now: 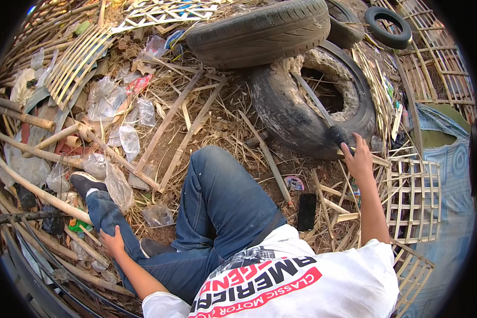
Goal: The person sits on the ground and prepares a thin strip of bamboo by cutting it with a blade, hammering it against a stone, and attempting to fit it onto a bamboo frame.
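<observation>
My left hand (113, 243) rests on the shin of my blue jeans (222, 180), thumb apart from the fingers, holding nothing. Out to the right, my right hand (359, 159) has its fingers spread beside the black handle (338, 135) of a long-bladed knife, perhaps a machete. Its fingertips are at or very near the handle; whether they touch it I cannot tell. The grey blade (311, 98) slants up and left across the hole of a worn tyre (281, 116) with a rough, pale crust inside its rim. A bamboo strip (379, 159) passes close by that hand.
Another tyre (259, 37) leans on the first one, and a smaller tyre (388, 26) lies far right. Bamboo poles (37, 193) and plastic bags (106, 98) crowd the left. Woven bamboo panels (414, 199) and a black phone (306, 212) lie to my right.
</observation>
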### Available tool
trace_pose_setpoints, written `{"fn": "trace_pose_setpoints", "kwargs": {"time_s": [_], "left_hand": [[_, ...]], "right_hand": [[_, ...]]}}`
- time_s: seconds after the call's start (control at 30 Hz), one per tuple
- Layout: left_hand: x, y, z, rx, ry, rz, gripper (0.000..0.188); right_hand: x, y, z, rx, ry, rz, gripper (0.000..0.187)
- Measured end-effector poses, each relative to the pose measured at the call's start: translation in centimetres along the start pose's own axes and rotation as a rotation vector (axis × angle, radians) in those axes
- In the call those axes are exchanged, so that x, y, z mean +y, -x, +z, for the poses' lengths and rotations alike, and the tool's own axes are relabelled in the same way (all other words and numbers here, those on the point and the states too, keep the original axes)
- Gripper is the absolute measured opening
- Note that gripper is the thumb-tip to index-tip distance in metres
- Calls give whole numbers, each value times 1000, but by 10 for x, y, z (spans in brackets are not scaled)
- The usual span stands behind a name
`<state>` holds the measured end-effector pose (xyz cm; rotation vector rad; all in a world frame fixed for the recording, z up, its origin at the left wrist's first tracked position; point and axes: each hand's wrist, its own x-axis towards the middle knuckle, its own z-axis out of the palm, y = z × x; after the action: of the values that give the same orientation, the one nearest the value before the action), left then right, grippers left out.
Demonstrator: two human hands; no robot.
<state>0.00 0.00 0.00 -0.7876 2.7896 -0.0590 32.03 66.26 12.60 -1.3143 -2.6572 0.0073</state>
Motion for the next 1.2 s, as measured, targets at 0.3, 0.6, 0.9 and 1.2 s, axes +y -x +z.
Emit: {"fn": "trace_pose_setpoints", "kwargs": {"time_s": [0.3, 0.6, 0.9, 1.2], "left_hand": [[-19, -15, 19, 60, -12, 53, 86], [-8, -6, 27, 63, -67, -24, 84], [-14, -28, 39, 89, -25, -28, 87], [-25, -41, 35, 86, 14, 17, 89]], "right_hand": [[11, 16, 25, 124, -101, -64, 47], [13, 22, 27, 190, -160, 53, 53], [30, 142, 49, 226, -281, -424, 47], [122, 209, 77, -285, -8, -95, 52]]}}
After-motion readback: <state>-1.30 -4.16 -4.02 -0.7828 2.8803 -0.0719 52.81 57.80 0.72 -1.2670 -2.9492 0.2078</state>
